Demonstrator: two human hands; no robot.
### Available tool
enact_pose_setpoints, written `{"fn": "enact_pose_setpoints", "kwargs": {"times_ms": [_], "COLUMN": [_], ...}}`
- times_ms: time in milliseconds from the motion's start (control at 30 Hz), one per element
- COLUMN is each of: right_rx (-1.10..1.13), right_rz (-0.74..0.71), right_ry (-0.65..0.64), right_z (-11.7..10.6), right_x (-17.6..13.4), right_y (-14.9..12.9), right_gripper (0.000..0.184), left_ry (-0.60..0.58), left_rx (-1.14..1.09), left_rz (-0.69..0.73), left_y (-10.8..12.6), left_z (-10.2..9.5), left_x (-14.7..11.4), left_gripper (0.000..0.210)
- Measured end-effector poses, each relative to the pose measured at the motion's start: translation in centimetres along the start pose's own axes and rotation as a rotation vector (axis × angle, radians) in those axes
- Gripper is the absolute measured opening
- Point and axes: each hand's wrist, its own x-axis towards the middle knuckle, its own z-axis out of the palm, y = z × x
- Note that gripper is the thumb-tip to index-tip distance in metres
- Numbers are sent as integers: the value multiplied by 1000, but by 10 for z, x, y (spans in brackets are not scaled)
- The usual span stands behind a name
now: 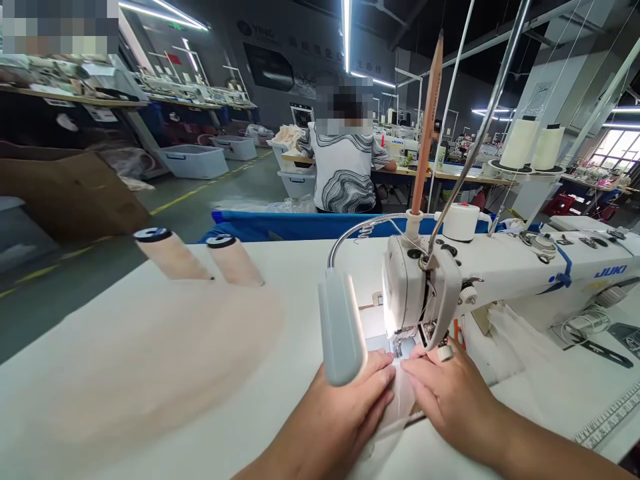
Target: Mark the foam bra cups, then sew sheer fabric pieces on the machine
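Observation:
A strip of sheer white fabric (401,395) runs up to the presser foot (399,348) of a white sewing machine (407,287). On its left edge, my left hand (356,397) has its fingers closed on the fabric, fingertips just short of the foot. My right hand (447,390) grips the fabric's other edge, thumb and fingers pressed together close to the needle area. A grey lamp (341,330) on a bendy metal neck hangs over my left wrist and covers part of it. The needle tip itself is too small to make out.
Sheer peach fabric (165,360) spreads over the table at left, near two thread cones (173,255). Right of the machine lie more sheer fabric (517,333), a black tool (603,350) and a clear ruler (607,417). A pencil (429,127) stands on the machine head. A co-worker (345,160) sits ahead.

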Motion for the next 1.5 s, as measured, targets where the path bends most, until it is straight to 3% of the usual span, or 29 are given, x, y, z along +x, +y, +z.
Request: {"fn": "enact_pose_setpoints", "kwargs": {"times_ms": [267, 500, 633, 800, 900, 933, 1000, 1067, 1133, 1233, 1500], "right_rx": [-2, -10, 15, 106, 144, 167, 246, 344, 417, 475, 518], "right_rz": [38, 43, 37, -102, -188, -191, -154, -91, -25, 61, 155], "right_ry": [-6, -16, -61, -31, 43, 56, 59, 50, 48, 67, 27], "right_z": [-4, -5, -6, -6, -4, -4, -4, -6, -8, -11, -15], "right_x": [5, 8, 6, -4, -5, -4, -1, 3, 7, 11, 12], "right_y": [-2, -2, -2, -1, -1, -1, -2, -4, -6, -8, -7], "right_gripper": [22, 19, 21, 25, 21, 19, 18, 18, 18, 18, 19], "left_ry": [107, 97, 80, -27, -73, -67, -31, -17, -77, -172, -71], "left_rx": [26, 27, 107, 150, 60, 19, -61, -138, -203, -224, -185], "left_rz": [-29, -15, -6, -20, -54, -70, -120, -197, -288, -365, -233], "left_y": [-14, -10, -14, 0, 11, 12, 11, 6, 0, -7, -16], "left_z": [26, 23, 27, 8, -2, -3, 0, 4, 7, 12, 16], "left_x": [-14, -8, -17, -30, -26, -23, -15, -8, -3, -2, 0], "left_gripper": [29, 32, 35, 38, 9, 10, 22, 20, 16, 28, 35]}}
